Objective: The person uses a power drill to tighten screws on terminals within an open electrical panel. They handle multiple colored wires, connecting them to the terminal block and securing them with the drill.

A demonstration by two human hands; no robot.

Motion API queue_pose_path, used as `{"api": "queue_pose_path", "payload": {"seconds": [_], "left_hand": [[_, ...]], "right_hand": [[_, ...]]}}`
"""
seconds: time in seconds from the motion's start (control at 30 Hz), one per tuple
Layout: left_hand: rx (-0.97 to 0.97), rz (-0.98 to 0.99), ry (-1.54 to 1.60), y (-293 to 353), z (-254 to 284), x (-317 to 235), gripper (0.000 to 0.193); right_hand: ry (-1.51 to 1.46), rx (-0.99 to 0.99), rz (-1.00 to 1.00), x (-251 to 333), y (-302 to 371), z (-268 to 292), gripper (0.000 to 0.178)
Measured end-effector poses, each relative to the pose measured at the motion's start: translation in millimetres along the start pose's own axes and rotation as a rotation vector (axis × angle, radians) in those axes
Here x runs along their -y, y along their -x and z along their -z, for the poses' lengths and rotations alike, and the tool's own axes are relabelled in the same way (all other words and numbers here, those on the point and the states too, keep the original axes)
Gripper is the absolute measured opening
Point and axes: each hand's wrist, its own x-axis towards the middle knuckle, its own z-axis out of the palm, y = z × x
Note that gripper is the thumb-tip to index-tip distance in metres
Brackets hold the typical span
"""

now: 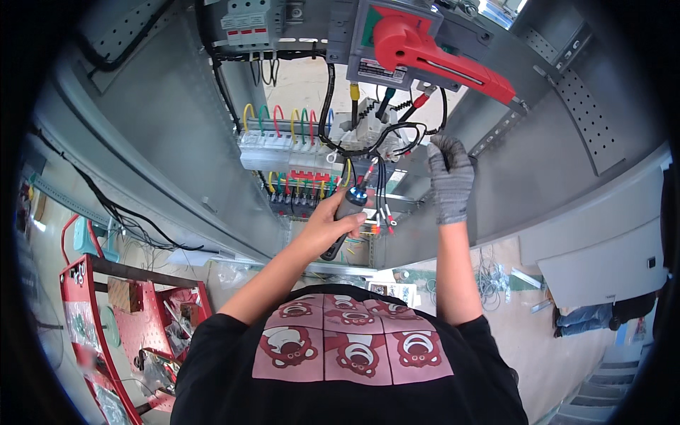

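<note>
My bare left hand (pixel 334 225) is wrapped around a dark cordless screwdriver (pixel 350 204) with a lit blue ring. Its tip points up into the black wires below the switch. My right hand (pixel 451 173), in a grey knit glove, is raised beside the black wire loop (pixel 411 131). Its fingers are bent; whatever they hold, if anything, is hidden. Between the hands, several loose black wires (pixel 382 185) hang down with ring terminals and red sleeves. Above them, a grey switch (pixel 372 71) with a red rotary handle (pixel 443 60) has yellow, green and red sleeved cables beneath it.
Metal cabinet walls (pixel 177 142) flank both arms. Left of the screwdriver is a breaker row (pixel 276 150) with coloured wires, and a terminal row (pixel 301 195) beneath. A red tool cart (pixel 127 319) stands at lower left. Cable scraps (pixel 489 280) lie on the floor; another person (pixel 602 315) is at right.
</note>
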Motion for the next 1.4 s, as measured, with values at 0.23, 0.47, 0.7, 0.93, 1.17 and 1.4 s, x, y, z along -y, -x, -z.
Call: {"api": "queue_pose_path", "payload": {"seconds": [0.23, 0.47, 0.7, 0.93, 1.17, 1.4], "left_hand": [[0.071, 0.066, -0.073, 28, 19, -1, 0.029], [0.092, 0.089, -0.037, 46, 39, 2, 0.030], [0.165, 0.105, -0.030, 54, 55, -4, 0.035], [0.209, 0.109, 0.018, 56, 72, 6, 0.024], [0.274, 0.149, 0.075, 58, 79, 4, 0.027], [0.274, 0.144, 0.044, 62, 92, 4, 0.025]], "right_hand": [[0.022, -0.120, 0.061, 19, 10, -1, 0.011], [0.780, 0.207, 0.491, 94, -32, -24, 0.018], [1.019, 0.391, 0.295, 82, -64, -49, 0.024], [0.228, 0.182, 0.027, 36, -74, -67, 0.027], [0.686, 0.060, 0.236, 75, -55, -50, 0.017], [1.192, 0.456, -0.130, 100, -55, -47, 0.025]]}}
